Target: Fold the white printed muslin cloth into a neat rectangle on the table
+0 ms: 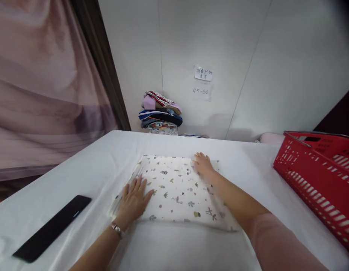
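A white cloth (174, 192) printed with small plants and flamingos lies folded flat in front of me. My left hand (134, 197) rests on its left side, fingers spread and palm down, with a metal bracelet at the wrist. Near the far right corner, my right hand (203, 163) lies flat on the cloth with its fingers stretched out. The right forearm reaches across the cloth's right edge and hides part of it. Neither hand grips the fabric.
A white-covered table (106, 162) bears a long black flat object (54, 227) at left and a red plastic basket (312, 180) at right. Folded clothes (160, 111) are stacked beyond the far edge. A pinkish curtain (44, 82) hangs at left; paper notes (203, 73) are on the wall.
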### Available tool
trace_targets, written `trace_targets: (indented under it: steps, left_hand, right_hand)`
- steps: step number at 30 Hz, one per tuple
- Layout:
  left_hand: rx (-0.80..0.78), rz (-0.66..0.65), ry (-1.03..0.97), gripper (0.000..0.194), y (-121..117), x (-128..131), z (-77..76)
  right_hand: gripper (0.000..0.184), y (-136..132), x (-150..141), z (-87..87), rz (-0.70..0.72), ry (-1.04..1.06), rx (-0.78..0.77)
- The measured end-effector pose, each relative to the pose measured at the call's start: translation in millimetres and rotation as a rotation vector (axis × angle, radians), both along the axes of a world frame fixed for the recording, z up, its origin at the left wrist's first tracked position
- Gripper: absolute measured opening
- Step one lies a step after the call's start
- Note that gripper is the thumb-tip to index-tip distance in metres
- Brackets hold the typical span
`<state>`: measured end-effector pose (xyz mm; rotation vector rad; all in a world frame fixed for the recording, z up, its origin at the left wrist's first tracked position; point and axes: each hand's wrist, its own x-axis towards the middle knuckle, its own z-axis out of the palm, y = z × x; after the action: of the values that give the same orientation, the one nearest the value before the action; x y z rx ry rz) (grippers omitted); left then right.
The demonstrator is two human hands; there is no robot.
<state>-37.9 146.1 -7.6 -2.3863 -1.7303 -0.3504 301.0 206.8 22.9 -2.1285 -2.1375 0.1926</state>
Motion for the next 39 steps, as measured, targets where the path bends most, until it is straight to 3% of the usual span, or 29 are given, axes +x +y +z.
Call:
trace_targets:
  steps: [6, 12, 20, 24, 28, 31, 35, 39]
  left_hand:
    - [0.038, -0.012, 0.019, 0.064, -0.1, -0.7, -2.8]
    - [0.053, 0.005, 0.021, 0.063, 0.9, -1.6, -6.0]
    - [0.073, -0.03, 0.014, 0.061, -0.3, -2.7, -8.3]
    - [0.059, -0.03, -0.011, 0.059, -1.1, -2.4, -7.1]
    - [0.083, -0.048, -0.024, 0.061, -0.6, -3.5, -9.0]
    - [0.085, -0.065, -0.017, 0.06, 0.3, -4.5, -10.0]
    - [0.078, -0.049, -0.007, 0.06, 0.1, -4.2, -8.3]
    - [0.062, -0.024, 0.003, 0.061, -1.2, -3.0, -7.8]
  right_hand:
    - [0.035, 6.3, 45.6, 7.2, -0.009, -0.05, -0.062]
    - [0.039, 8.2, 49.4, -3.5, 0.004, -0.102, -0.022]
    - [0.043, 16.7, 63.0, -3.7, -0.005, -0.122, 0.0]
    - [0.044, 11.9, 48.0, -0.2, 0.029, -0.115, 0.07]
    - [0.06, 2.1, 7.2, -1.7, 0.283, -0.023, 0.174]
    - [0.072, 2.5, -20.7, -7.8, 0.43, 0.037, 0.131]
    - [0.076, 14.4, -31.3, -15.8, 0.394, 0.059, -0.037]
    - [0.076, 19.5, -32.6, -16.8, 0.375, 0.062, -0.097]
